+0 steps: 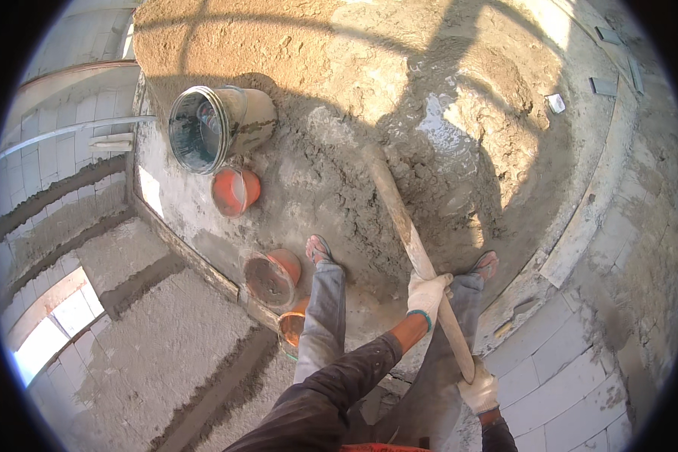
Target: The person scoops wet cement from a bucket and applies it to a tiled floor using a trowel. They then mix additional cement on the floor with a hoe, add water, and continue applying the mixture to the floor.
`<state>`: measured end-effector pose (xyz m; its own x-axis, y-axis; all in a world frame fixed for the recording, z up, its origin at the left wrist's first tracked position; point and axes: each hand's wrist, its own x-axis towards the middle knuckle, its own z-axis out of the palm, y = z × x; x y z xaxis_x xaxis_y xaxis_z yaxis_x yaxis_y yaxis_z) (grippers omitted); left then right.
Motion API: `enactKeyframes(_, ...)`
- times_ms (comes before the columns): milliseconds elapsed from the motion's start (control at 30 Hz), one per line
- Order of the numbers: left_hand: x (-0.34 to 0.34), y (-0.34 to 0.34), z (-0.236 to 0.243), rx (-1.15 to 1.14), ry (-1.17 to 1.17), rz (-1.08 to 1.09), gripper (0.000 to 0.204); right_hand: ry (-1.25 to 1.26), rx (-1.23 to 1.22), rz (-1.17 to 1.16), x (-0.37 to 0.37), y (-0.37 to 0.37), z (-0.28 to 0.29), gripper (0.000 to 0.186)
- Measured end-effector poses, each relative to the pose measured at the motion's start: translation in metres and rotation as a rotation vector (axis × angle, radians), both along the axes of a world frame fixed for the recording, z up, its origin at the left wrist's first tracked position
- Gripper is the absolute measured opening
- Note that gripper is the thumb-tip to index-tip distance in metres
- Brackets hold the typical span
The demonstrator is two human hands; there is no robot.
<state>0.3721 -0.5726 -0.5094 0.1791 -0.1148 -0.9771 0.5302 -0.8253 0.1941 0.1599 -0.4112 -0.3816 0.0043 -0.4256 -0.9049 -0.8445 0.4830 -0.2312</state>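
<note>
A long wooden tool handle slants from my lower right up into the wet grey mortar. Its far end shows a reddish part, and whatever head it carries is sunk in or covered by the mix, so I cannot tell its kind. My left hand, in a white work glove, is wrapped round the handle partway along. Closed on the near end is my gloved right hand. Both my sandalled feet stand at the near side of the mortar, one on each side of the handle.
A large bucket lies tipped at the left, with a small red bucket beside it. Two more buckets, one red and one orange, stand by my left leg. Sand is heaped behind. Block walls flank the platform.
</note>
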Motion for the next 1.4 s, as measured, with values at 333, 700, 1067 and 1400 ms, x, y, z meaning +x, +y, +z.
enactKeyframes(333, 0.266, -0.152, -0.046, -0.252, -0.438, -0.303, 0.02, -0.345, 0.045, -0.264, 0.306, -0.094, -0.082, 0.077)
enactKeyframes(700, 0.405, -0.174, -0.116, -0.091, -0.657, -0.993, 0.033, -0.407, 0.157, -0.423, 0.434, -0.114, -0.074, 0.068)
enactKeyframes(1067, 0.25, -0.031, -0.091, 0.152, -0.071, 0.062, 0.026, -0.218, 0.236, 0.154, 0.194, -0.149, 0.042, 0.056)
enactKeyframes(1400, -0.02, 0.007, 0.074, 0.034, 0.013, 0.273, 0.045, 0.052, 0.007, 0.172, -0.069, -0.054, 0.098, 0.053)
